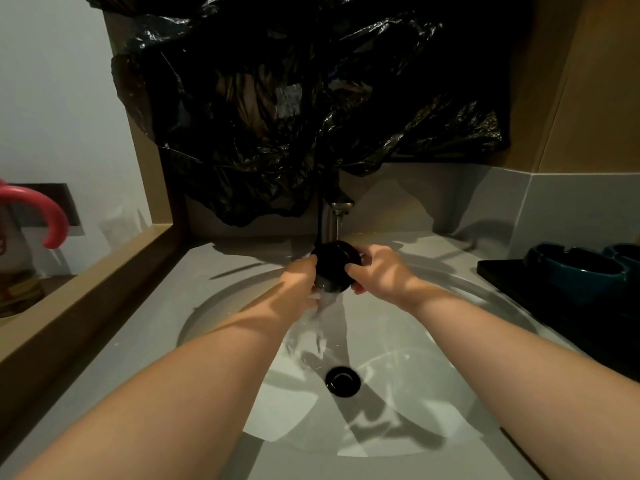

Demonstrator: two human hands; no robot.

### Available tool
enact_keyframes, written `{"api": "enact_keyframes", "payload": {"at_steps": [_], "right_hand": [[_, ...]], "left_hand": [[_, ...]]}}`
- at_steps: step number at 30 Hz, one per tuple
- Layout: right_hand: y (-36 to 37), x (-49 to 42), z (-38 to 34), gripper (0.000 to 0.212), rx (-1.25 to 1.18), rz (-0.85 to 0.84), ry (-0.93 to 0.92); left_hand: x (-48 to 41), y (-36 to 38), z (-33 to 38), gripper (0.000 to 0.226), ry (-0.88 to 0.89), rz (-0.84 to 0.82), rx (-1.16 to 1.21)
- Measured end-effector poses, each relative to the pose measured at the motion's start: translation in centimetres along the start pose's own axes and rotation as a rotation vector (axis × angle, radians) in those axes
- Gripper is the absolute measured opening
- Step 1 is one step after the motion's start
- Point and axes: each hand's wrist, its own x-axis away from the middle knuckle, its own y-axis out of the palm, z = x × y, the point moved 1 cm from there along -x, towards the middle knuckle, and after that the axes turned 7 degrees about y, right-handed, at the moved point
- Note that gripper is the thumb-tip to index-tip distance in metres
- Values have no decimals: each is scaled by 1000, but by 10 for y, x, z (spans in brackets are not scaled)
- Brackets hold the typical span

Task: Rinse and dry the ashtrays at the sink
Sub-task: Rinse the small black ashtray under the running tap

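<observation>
Black ashtray (pixel 335 268) gripped by left hand (pixel 300 276), right hand (pixel 375 268) under faucet (pixel 335 220); two teal ashtrays (pixel 575 271) aside.

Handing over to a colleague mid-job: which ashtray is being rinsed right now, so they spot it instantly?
Start at the pale oval sink and follow the faucet down its stream. Directly beneath it, the left hand and right hand grip a round black ashtray. Unlike the teal ashtrays sitting on the dark tray at right, it is black, held up, and wet.
</observation>
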Motion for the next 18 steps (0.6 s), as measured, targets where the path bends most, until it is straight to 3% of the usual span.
{"api": "enact_keyframes", "payload": {"at_steps": [5, 10, 12, 14, 18], "right_hand": [[3, -7, 11, 33, -543, -142, 296], [-1, 3, 10, 25, -648, -219, 480], [-5, 5, 6, 26, -582, -218, 493], [-11, 4, 5, 36, -353, -144, 468], [-10, -1, 6, 43, 31, -39, 272]], "left_hand": [[-7, -3, 5, 20, 248, 25, -190], [-5, -2, 7, 24, 226, 52, -269], [-2, -3, 4, 25, 138, 13, -297], [3, -5, -3, 29, 7, -99, -300], [7, -7, -9, 26, -73, -197, -323]]}}
